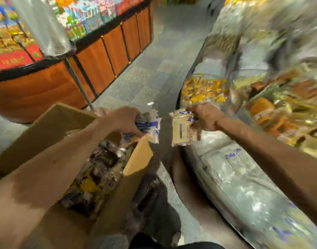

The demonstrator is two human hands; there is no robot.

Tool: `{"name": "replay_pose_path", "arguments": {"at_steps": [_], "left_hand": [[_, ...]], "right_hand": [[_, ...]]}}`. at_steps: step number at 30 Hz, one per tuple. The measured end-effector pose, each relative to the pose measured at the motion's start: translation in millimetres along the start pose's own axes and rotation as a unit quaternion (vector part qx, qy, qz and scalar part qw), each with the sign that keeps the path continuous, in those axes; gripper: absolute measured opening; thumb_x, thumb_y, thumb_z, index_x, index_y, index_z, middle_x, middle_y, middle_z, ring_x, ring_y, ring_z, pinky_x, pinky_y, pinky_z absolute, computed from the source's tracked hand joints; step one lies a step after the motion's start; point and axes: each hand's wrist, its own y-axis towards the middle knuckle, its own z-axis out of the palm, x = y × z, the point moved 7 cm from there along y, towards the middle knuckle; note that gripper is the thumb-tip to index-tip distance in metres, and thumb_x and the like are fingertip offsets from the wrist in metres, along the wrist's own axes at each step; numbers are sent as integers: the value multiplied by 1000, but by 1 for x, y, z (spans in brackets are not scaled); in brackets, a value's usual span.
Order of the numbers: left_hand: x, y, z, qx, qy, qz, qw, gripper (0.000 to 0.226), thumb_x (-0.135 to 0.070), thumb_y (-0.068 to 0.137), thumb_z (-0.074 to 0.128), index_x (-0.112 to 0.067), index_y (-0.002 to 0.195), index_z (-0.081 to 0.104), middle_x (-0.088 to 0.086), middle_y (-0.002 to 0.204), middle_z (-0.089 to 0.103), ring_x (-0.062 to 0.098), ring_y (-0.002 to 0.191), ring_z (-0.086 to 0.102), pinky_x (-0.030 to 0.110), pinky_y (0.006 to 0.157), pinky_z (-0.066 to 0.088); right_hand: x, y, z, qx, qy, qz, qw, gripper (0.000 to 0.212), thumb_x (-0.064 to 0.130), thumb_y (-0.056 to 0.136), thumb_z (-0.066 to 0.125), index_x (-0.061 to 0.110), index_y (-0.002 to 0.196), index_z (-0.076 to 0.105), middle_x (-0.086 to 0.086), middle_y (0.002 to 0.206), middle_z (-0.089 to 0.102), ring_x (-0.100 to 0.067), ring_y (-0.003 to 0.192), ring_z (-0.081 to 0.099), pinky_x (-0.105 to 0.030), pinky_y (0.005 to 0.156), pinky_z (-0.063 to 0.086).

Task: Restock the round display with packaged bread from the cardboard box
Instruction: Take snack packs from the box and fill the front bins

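Transfer underway: left hand (124, 121) and right hand (206, 117) each grip a bread packet (183, 129) above the cardboard box (46, 126); placement onto the round display (243, 177) follows.

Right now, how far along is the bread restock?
Midway, by the look of it. Done: the round display already holds many wrapped loaves. In hand: the left hand grips a white-and-blue plastic bread packet over the brown cardboard box; the right hand holds a tan sliced-bread packet by the display. Left: the box still holds a heap of packets.
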Motion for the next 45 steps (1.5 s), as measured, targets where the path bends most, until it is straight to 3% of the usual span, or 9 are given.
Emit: {"name": "replay_pose_path", "arguments": {"at_steps": [7,16,19,22,26,29,35,38,45], "left_hand": [[-203,57,-15,47,-85,198,975,50,-55,60,90,-23,68,52,-9,64,53,13,66,56,27,60,37],[-373,83,37,184,-241,275,913,32,-30,70,88,-19,90,66,-8,81,75,1,70,70,27,72,54],[-402,94,49,236,-253,293,891,57,-44,57,91,-17,102,67,0,95,77,12,87,73,35,87,58],[-427,101,54,282,-255,315,870,85,-54,46,91,-11,114,65,4,103,76,18,96,73,43,95,56],[-458,99,65,331,-254,344,842,83,-50,44,93,-14,112,64,4,106,76,21,101,72,45,98,54],[-470,89,73,344,-221,366,836,92,-62,38,92,-17,112,62,4,107,75,20,100,72,42,92,56],[-495,67,86,347,-155,422,823,57,-37,64,89,-20,111,61,-7,99,75,8,88,72,27,77,56],[-507,59,92,345,-151,419,826,54,-36,66,89,-22,111,62,-9,100,74,6,87,72,24,74,54],[-538,49,100,305,-178,380,855,76,-64,62,80,-21,122,63,-3,120,69,14,105,67,40,94,54]], "right_hand": [[-175,-129,-29,-16,100,234,967,34,37,75,85,16,90,63,-2,89,68,-21,77,61,-28,61,42],[-253,-286,9,-109,436,372,812,27,7,81,79,18,67,59,18,49,63,8,46,60,-10,48,44],[-268,-314,28,-157,466,430,757,19,7,78,81,5,79,63,-2,68,72,-7,60,69,-24,58,54],[-276,-327,43,-167,502,472,705,45,23,73,87,-7,98,66,-22,93,73,-39,87,71,-53,85,58],[-276,-333,50,-208,555,482,646,37,20,77,85,-3,97,64,-19,92,72,-37,83,71,-57,89,55],[-262,-331,54,-177,597,455,637,38,24,79,81,-5,97,66,-19,90,73,-38,85,72,-55,90,56],[-259,-344,57,-173,622,441,623,34,31,86,74,1,97,63,-19,89,74,-35,84,72,-40,79,60],[-267,-352,62,-186,614,446,624,58,46,80,75,-6,102,67,-21,93,73,-36,83,71,-47,83,60],[-300,-391,73,-200,629,458,596,50,42,82,76,-1,104,62,-9,84,70,-22,73,65,-33,66,56]]}}
